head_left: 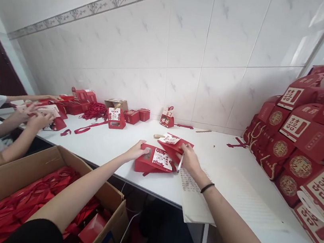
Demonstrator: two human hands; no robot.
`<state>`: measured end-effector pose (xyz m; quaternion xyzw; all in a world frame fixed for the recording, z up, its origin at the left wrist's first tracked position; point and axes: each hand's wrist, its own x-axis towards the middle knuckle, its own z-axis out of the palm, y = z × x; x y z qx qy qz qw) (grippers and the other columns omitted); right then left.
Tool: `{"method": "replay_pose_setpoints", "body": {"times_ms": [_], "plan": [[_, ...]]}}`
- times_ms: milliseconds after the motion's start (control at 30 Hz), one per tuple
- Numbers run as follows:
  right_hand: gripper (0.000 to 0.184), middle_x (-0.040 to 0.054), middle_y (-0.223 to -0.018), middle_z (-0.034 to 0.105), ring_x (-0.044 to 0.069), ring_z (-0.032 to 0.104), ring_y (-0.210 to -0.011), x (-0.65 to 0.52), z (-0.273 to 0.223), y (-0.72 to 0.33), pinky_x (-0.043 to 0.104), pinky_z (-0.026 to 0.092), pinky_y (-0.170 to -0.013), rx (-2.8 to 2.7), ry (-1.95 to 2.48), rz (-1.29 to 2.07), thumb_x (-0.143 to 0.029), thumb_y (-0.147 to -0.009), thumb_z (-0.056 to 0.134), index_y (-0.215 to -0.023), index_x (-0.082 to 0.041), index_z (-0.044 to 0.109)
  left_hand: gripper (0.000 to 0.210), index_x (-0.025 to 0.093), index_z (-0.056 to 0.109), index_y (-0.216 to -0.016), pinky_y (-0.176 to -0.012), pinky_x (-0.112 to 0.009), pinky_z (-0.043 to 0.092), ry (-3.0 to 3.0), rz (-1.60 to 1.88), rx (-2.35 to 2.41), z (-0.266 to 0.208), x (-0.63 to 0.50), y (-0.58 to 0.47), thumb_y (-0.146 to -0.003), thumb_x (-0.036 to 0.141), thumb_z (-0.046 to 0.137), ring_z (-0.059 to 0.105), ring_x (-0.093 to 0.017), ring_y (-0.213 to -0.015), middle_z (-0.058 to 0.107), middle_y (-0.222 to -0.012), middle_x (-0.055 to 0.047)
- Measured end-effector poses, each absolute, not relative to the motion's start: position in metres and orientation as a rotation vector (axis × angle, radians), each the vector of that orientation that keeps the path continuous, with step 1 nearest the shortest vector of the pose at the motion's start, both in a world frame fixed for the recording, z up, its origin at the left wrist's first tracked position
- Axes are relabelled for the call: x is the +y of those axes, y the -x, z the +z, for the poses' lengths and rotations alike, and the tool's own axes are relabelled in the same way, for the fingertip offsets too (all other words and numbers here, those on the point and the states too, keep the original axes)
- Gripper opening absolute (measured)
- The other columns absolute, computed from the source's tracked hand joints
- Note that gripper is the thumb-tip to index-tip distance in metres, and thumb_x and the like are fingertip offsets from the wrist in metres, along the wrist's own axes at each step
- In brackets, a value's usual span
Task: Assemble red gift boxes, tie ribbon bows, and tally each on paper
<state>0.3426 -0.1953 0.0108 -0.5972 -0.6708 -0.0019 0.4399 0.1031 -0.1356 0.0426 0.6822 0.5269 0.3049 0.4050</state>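
A red gift box point(143, 165) with a white printed panel and a small clear window lies on the white table in front of me. My left hand point(135, 152) is closed on its left end, thumb on the window. A second red gift box point(173, 149), tilted, rests against it on the far side. My right hand point(190, 161) has its fingers on this second box's right edge and also holds a slim white pen point(180, 162), tip downward. Under my right wrist lies a notebook point(196, 200) with handwritten lines.
Stacked red gift boxes point(308, 130) fill the right side. Along the wall stand a small red box point(167, 118), another box point(116, 118) and red ribbons point(95, 111). A carton point(55, 154) of red ribbon sits at lower left. A co-worker's hands point(38, 115) handle boxes at left.
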Motion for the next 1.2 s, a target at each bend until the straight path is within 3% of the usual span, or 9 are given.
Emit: {"method": "replay_pose_setpoints", "body": {"times_ms": [67, 233, 367, 500, 633, 733, 900, 1000, 1200], "plan": [[0.005, 0.0136, -0.089, 0.058, 0.029, 0.055, -0.092, -0.200, 0.008, -0.355, 0.043, 0.047, -0.079, -1.546, 1.505, -0.038, -0.020, -0.080, 0.052, -0.082, -0.016, 0.053, 0.040, 0.017, 0.045, -0.112, -0.088, -0.032, 0.048, -1.680, 0.871, 1.385, 0.035, -0.142, -0.089, -0.074, 0.018, 0.061, 0.059, -0.021, -0.103, 0.059, -0.113, -0.009], [0.028, 0.0151, -0.097, 0.059, 0.033, 0.053, -0.101, -0.210, 0.011, -0.359, 0.055, 0.036, -0.091, -1.390, 1.488, -0.023, -0.041, -0.085, 0.046, -0.091, -0.014, 0.055, 0.035, 0.017, 0.032, -0.110, -0.091, -0.033, 0.046, -1.497, 1.067, 1.539, 0.021, -0.161, -0.069, -0.083, 0.027, 0.053, 0.051, -0.022, -0.115, 0.048, -0.125, -0.015], [0.036, 0.0083, -0.077, 0.063, 0.025, 0.061, -0.071, -0.218, 0.014, -0.329, 0.043, 0.048, -0.073, -1.494, 1.398, 0.184, -0.052, -0.081, 0.054, -0.084, -0.017, 0.059, 0.036, 0.019, 0.035, -0.096, -0.073, -0.032, 0.053, -1.445, 0.953, 1.434, 0.018, -0.177, -0.062, -0.078, 0.037, 0.061, 0.063, -0.021, -0.091, 0.061, -0.103, -0.010], [0.041, 0.0051, -0.072, 0.061, 0.022, 0.059, -0.068, -0.228, 0.022, -0.298, 0.033, 0.049, -0.061, -1.578, 1.184, 0.490, -0.058, -0.080, 0.053, -0.081, -0.017, 0.057, 0.046, 0.020, 0.038, -0.089, -0.075, -0.035, 0.052, -1.598, 0.747, 1.305, 0.020, -0.199, -0.054, -0.068, 0.047, 0.069, 0.063, -0.024, -0.091, 0.063, -0.095, -0.007], [0.040, 0.0035, -0.071, 0.058, 0.020, 0.055, -0.066, -0.241, 0.042, -0.285, 0.029, 0.046, -0.058, -1.544, 1.066, 0.585, -0.057, -0.081, 0.051, -0.075, -0.018, 0.053, 0.057, 0.019, 0.041, -0.100, -0.090, -0.037, 0.047, -1.749, 0.689, 1.141, 0.031, -0.225, -0.057, -0.062, 0.045, 0.074, 0.056, -0.026, -0.109, 0.056, -0.116, -0.011], [0.033, 0.0023, -0.074, 0.057, 0.018, 0.053, -0.067, -0.252, 0.057, -0.281, 0.027, 0.044, -0.060, -1.606, 1.037, 0.578, -0.050, -0.082, 0.052, -0.077, -0.018, 0.055, 0.060, 0.021, 0.035, -0.113, -0.088, -0.035, 0.048, -1.740, 0.892, 0.985, 0.046, -0.236, -0.073, -0.068, 0.042, 0.069, 0.055, -0.023, -0.109, 0.051, -0.122, -0.010], [0.029, 0.0039, -0.089, 0.061, 0.018, 0.056, -0.077, -0.266, 0.072, -0.284, 0.029, 0.044, -0.070, -1.571, 1.000, 0.482, -0.041, -0.077, 0.060, -0.093, -0.018, 0.057, 0.032, 0.020, 0.046, -0.092, -0.069, -0.027, 0.049, -1.773, 1.081, 0.903, 0.059, -0.231, -0.103, -0.075, 0.044, 0.058, 0.060, -0.016, -0.078, 0.060, -0.083, 0.001], [0.026, 0.0032, -0.081, 0.061, 0.017, 0.055, -0.073, -0.274, 0.079, -0.291, 0.028, 0.043, -0.068, -1.557, 0.982, 0.430, -0.042, -0.079, 0.060, -0.089, -0.017, 0.058, 0.027, 0.019, 0.048, -0.081, -0.063, -0.025, 0.047, -1.847, 1.009, 0.872, 0.060, -0.230, -0.110, -0.074, 0.043, 0.059, 0.057, -0.014, -0.069, 0.056, -0.071, 0.003], [0.030, 0.0010, -0.067, 0.059, 0.016, 0.052, -0.062, -0.282, 0.093, -0.294, 0.027, 0.041, -0.061, -1.613, 1.016, 0.342, -0.048, -0.079, 0.061, -0.074, -0.018, 0.061, 0.022, 0.018, 0.051, -0.092, -0.085, -0.029, 0.046, -1.953, 1.245, 0.665, 0.079, -0.239, -0.118, -0.075, 0.029, 0.061, 0.058, -0.017, -0.098, 0.061, -0.099, -0.004]]}}
